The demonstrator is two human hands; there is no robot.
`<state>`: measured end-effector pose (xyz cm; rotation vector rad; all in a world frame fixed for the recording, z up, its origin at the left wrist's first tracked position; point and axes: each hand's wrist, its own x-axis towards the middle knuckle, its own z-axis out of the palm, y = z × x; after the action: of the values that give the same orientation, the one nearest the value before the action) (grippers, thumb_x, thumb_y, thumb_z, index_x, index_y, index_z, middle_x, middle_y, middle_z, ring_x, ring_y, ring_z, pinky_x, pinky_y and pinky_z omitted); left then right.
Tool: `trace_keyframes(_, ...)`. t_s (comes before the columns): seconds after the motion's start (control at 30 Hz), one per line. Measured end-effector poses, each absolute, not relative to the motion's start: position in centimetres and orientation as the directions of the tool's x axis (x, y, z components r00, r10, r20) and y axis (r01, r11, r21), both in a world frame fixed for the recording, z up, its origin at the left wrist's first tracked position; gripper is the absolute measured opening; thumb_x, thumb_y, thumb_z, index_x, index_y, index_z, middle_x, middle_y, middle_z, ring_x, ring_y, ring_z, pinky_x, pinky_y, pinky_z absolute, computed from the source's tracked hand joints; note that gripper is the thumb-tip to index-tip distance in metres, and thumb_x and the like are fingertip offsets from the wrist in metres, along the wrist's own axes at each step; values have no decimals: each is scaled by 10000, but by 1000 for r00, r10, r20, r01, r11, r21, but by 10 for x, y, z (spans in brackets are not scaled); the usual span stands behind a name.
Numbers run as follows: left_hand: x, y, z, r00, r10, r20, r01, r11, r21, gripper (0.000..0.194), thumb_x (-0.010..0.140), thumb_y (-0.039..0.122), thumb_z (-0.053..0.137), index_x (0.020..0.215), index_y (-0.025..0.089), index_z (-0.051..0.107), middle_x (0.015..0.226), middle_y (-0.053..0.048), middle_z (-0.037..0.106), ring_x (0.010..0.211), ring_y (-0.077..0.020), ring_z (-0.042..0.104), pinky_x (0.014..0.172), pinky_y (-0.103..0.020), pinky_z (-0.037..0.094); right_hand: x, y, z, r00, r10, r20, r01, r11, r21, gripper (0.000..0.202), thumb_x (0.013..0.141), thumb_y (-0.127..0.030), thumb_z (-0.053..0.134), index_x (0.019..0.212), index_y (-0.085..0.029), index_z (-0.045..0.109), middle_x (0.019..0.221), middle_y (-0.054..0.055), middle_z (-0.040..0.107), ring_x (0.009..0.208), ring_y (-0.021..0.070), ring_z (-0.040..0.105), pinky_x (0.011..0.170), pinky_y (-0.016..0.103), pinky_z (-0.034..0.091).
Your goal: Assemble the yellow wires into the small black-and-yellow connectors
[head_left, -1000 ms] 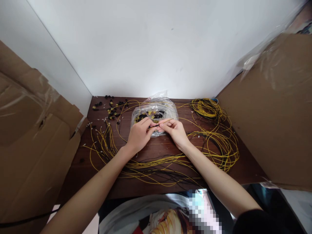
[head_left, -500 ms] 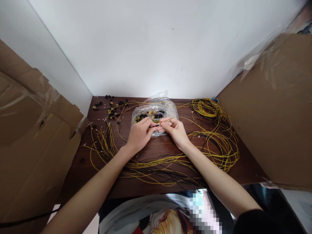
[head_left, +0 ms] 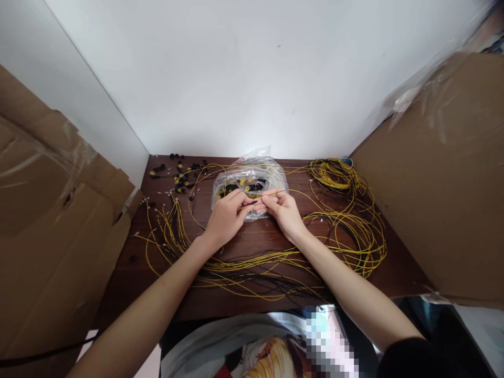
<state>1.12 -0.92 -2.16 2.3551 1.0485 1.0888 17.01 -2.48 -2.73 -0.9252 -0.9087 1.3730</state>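
My left hand (head_left: 230, 211) pinches a small black piece (head_left: 253, 203) between thumb and fingertips; its exact kind is too small to make out. Facing it, my right hand (head_left: 282, 210) has thumb and forefinger closed on a thin yellow wire (head_left: 293, 190), which runs off to the right. The two hands almost meet over a clear plastic bag (head_left: 277, 176) holding several black and yellow small parts (head_left: 246, 185). A long bundle of yellow and black wires (head_left: 252, 262) lies below the hands and loops round to the right.
Loose black and yellow parts (head_left: 184, 178) are scattered at the back left. A smaller yellow wire coil (head_left: 333, 176) sits at the back right of the brown table (head_left: 260, 239). Cardboard panels (head_left: 444, 173) flank both sides, with a white wall (head_left: 252, 79) behind.
My right thumb and fingers have shifted very slightly to the right along the wire, away from the black piece. My left hand stays in place.
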Motion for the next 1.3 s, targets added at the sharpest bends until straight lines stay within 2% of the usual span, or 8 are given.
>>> trace_keyframes(0.27, 12, -9, -20, 432, 739, 517, 474, -674, 567, 101, 848, 181, 550, 753, 145, 548, 744, -13, 560, 693, -127, 524, 625, -243, 396, 170, -27, -22, 19, 1000, -20, -316, -13, -949, 328, 566, -322, 804, 788, -156, 628, 634, -12, 681, 562, 105, 643, 628, 236, 534)
trace_keyframes(0.4, 12, -9, -20, 432, 744, 510, 467, -668, 579, 100, 845, 177, 551, 750, 147, 551, 736, -11, 558, 686, -126, 525, 615, -241, 395, 170, -28, -20, 16, 1000, -19, -280, -13, -960, 298, 541, -307, 819, 724, -146, 647, 625, -13, 677, 558, 91, 632, 624, 214, 520)
trace_keyframes(0.8, 11, -9, -20, 443, 741, 505, 465, -671, 578, 89, 846, 172, 538, 762, 148, 553, 744, -16, 563, 711, -137, 539, 637, -254, 420, 170, -25, -27, -1, 1000, -21, -369, -20, -929, 375, 591, -387, 789, 794, -182, 549, 624, -18, 675, 594, 128, 663, 627, 260, 546)
trace_keyframes(0.97, 11, -9, -20, 450, 738, 502, 461, -674, 577, 74, 850, 171, 536, 785, 151, 563, 762, -19, 570, 723, -137, 539, 641, -252, 417, 170, -27, -23, 3, 1000, -24, -302, -22, -953, 356, 582, -365, 794, 808, -169, 602, 645, -14, 677, 581, 110, 647, 656, 255, 537)
trace_keyframes(1.1, 10, -9, -20, 452, 745, 491, 468, -666, 581, 81, 851, 170, 533, 778, 153, 564, 766, -18, 571, 714, -132, 536, 633, -245, 409, 171, -28, -21, -3, 1000, -18, -238, -18, -971, 292, 564, -329, 807, 735, -156, 645, 635, -8, 669, 566, 108, 629, 646, 254, 524)
trace_keyframes(1.3, 11, -9, -21, 449, 740, 502, 466, -673, 575, 111, 857, 192, 538, 754, 150, 543, 752, -14, 560, 705, -127, 529, 629, -241, 403, 170, -26, -24, 0, 999, -42, -319, -40, -947, 346, 574, -380, 799, 753, -166, 594, 612, -4, 674, 569, 128, 644, 646, 275, 537)
